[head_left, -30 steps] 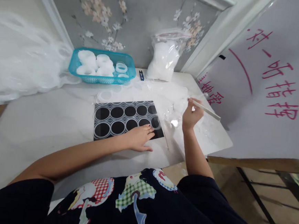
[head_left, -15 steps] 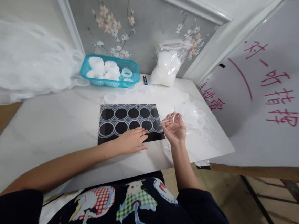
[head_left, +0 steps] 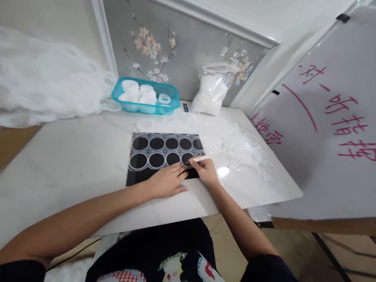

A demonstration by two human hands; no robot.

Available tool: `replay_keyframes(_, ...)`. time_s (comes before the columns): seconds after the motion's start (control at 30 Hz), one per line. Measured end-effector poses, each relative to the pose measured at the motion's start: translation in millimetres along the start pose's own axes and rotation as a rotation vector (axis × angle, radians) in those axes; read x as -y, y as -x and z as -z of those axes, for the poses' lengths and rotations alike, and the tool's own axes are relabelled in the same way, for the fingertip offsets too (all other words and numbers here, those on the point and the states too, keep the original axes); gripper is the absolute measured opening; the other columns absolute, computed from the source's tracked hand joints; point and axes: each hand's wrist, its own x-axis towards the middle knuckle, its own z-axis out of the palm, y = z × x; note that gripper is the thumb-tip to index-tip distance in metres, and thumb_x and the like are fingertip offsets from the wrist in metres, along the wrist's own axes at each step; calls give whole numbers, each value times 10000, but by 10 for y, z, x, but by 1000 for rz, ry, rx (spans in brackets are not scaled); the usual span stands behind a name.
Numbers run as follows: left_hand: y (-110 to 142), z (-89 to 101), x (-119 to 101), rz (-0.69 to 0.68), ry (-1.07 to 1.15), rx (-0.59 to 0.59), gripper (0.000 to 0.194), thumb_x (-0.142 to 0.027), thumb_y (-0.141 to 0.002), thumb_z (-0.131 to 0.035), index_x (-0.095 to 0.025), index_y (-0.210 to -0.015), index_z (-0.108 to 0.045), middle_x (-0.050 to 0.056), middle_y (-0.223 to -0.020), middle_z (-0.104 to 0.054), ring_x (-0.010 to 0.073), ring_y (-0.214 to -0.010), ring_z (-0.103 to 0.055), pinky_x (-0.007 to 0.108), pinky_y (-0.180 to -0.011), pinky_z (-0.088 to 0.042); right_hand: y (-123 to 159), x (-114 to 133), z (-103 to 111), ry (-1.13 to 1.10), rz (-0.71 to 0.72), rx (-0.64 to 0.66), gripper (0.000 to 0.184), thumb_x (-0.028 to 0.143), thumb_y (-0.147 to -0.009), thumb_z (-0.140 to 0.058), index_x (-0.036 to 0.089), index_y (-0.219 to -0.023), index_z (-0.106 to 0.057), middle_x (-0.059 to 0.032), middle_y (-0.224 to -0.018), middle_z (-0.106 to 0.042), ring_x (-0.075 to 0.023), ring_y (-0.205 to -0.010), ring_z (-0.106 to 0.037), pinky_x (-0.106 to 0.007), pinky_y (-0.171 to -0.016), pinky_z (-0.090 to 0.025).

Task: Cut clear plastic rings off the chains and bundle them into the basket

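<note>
My left hand (head_left: 168, 180) lies flat, fingers stretched out, across the lower edge of a patterned sheet (head_left: 134, 178). The sheet shows rows of black ovals with pale outlines on a black backing. My right hand (head_left: 207, 170) is closed in a pinch at the sheet's right side, just right of my left fingertips. From its grip a slim white stick-like tool (head_left: 201, 158) shows; its exact kind is unclear. The fingertips point down at an oval in the lower row, and the tool's tip is hidden.
A blue basket (head_left: 119, 98) of white round pieces and clear rings stands behind the sheet. Beside it are small dark snips (head_left: 186, 107) and a zip bag (head_left: 211, 93) of white pieces. Clear plastic scraps (head_left: 242, 147) spread right; a large white plastic pile (head_left: 43, 82) lies left.
My right hand has turned from palm up, with clear plastic strands at its fingers, to palm down in a pinch over the sheet. My left hand stays on the sheet.
</note>
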Motion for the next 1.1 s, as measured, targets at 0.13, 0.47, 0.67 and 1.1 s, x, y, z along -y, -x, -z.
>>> replay_keyframes(0.13, 17, 14, -8, 0, 8, -18, 500, -510, -946, -470, -86, -1188, -580, 207, -1276, -606, 297, -1219, -557, 437, -1061, -399, 17, -19, -10, 61, 34, 3, 281, 433, -839, -583, 200, -752, -714, -43, -788, -742, -226, -748, -682, -345, -709, -524)
replay_keyframes(0.47, 43, 3, 13, 6, 26, -11, 509, -497, -918, -535, -73, -1194, -586, 223, -1296, -592, 313, -1241, -545, 447, -1064, -405, 9, 23, -32, 145, 65, 28, 253, 393, -850, -565, 207, -770, -716, -35, -766, -749, -214, -689, -681, -320, -647, -518)
replay_keyframes(0.67, 26, 55, 6, 67, 118, 27, 569, -494, -875, -593, -80, -1262, -543, 200, -1322, -580, 296, -1261, -525, 427, -1046, -431, 213, -28, -107, 410, 189, 54, 221, 321, -883, -518, 275, -896, -733, -35, -941, -771, -227, -765, -709, -326, -682, -522)
replay_keyframes(1.1, 38, 339, 40, 60, 234, 175, 572, -534, -872, -601, -101, -1245, -598, 178, -1376, -541, 312, -1298, -491, 408, -1070, -412, -853, 210, 366, -204, -251, -434, 258, 387, -732, -677, 136, -678, -701, -42, -618, -685, -160, -569, -558, -271, -550, -402)
